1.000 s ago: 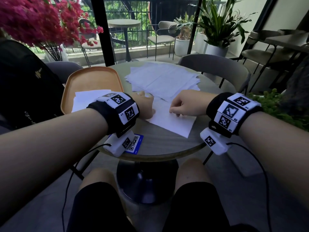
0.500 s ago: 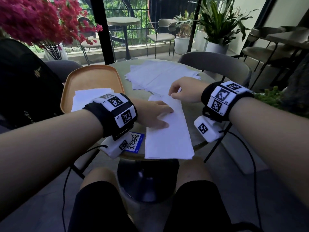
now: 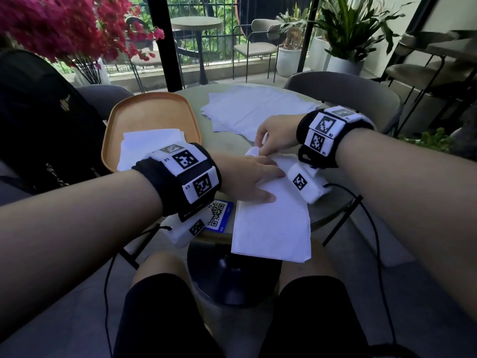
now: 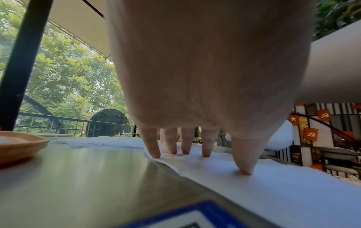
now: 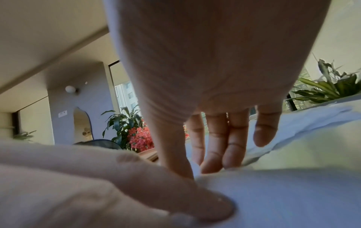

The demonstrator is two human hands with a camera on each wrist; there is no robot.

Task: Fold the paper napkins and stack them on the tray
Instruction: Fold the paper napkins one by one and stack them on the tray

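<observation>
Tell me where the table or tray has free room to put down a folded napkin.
The far half of the tray, beyond the folded napkins, is bare. A strip of table lies free between the tray and the loose sheets. The near middle is crowded: both hands, the long napkin, the blue card.

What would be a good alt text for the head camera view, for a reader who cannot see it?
A person's left hand presses flat on a long folded white napkin overhanging a round table, while the right hand pinches its far end. Folded napkins lie on a wooden tray; unfolded napkins lie behind.
</observation>
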